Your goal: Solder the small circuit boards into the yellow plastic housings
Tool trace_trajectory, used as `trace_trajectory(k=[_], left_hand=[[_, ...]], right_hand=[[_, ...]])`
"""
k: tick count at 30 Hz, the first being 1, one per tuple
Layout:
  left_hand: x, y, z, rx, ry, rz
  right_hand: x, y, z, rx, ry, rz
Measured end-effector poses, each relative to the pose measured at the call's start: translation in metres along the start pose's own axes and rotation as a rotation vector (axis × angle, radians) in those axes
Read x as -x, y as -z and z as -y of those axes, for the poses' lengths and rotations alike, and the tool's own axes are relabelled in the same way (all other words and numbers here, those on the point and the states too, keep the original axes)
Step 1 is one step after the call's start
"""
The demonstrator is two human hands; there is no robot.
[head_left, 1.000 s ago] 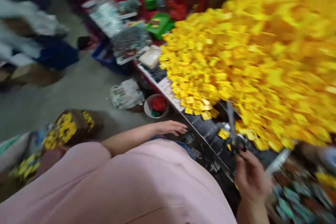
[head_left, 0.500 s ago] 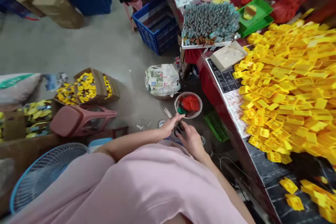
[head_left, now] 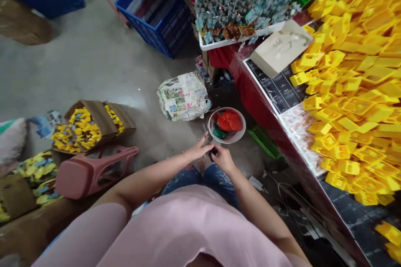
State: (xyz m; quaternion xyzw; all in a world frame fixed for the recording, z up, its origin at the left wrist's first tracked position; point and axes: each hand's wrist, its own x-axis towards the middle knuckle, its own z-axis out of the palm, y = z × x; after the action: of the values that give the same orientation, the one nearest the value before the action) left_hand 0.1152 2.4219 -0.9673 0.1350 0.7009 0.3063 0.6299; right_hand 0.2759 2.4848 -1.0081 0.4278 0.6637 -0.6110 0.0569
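Note:
My left hand (head_left: 199, 149) reaches forward over my lap with its fingers stretched out, and I see nothing held in it. Close beside it on the right, my right hand (head_left: 223, 157) is closed around dark scissors (head_left: 214, 152), of which mostly the black handle loops show; the blades are hard to make out. The left thumb points towards the scissors, and I cannot tell whether it touches them. Just beyond both hands stands a pale round bucket (head_left: 239, 134) on the floor, with a red bag (head_left: 229, 120) and something green (head_left: 219, 133) inside.
On the right, a table carries a heap of yellow plastic parts (head_left: 357, 104), a pale block (head_left: 282, 48) and a tray of small grey-blue parts (head_left: 244, 0). A newspaper-covered bundle (head_left: 184, 96), a blue crate (head_left: 156, 16), a pink stool (head_left: 78, 175) and boxes of parts (head_left: 90, 127) stand around.
My view has shifted closer and lower, and my jeans now show. My right hand has closed more tightly around the scissors; the left hand stays beside it with fingers extended.

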Motion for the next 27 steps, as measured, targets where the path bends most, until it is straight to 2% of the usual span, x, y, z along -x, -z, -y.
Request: trace_trajectory(k=[2, 4, 7, 11, 14, 16, 19, 22, 27], left_hand=[[-0.030, 0.023, -0.014, -0.230, 0.022, -0.038], [-0.069, 0.048, -0.027, -0.456, 0.061, -0.124], [-0.143, 0.071, -0.045, -0.723, 0.125, -0.290], [-0.239, 0.073, -0.059, -0.981, 0.133, -0.399], [-0.289, 0.075, -0.062, -1.150, 0.136, -0.387], [-0.310, 0.085, -0.063, -1.239, 0.159, -0.331], [-0.325, 0.104, -0.064, -1.317, 0.195, -0.205], [-0.326, 0.117, -0.066, -1.357, 0.180, -0.126], [-0.317, 0.124, -0.069, -1.381, 0.115, -0.078]], right_hand=[[-0.031, 0.019, -0.014, -0.121, -0.052, -0.006], [-0.064, 0.033, -0.029, -0.251, -0.109, 0.008], [-0.118, 0.035, -0.045, -0.424, -0.192, 0.036], [-0.182, 0.014, -0.057, -0.593, -0.320, 0.064], [-0.217, 0.001, -0.064, -0.727, -0.405, 0.112], [-0.235, -0.004, -0.069, -0.817, -0.437, 0.158], [-0.257, -0.009, -0.074, -0.917, -0.459, 0.231], [-0.279, -0.014, -0.075, -0.976, -0.454, 0.263], [-0.312, -0.026, -0.074, -1.042, -0.373, 0.235]])
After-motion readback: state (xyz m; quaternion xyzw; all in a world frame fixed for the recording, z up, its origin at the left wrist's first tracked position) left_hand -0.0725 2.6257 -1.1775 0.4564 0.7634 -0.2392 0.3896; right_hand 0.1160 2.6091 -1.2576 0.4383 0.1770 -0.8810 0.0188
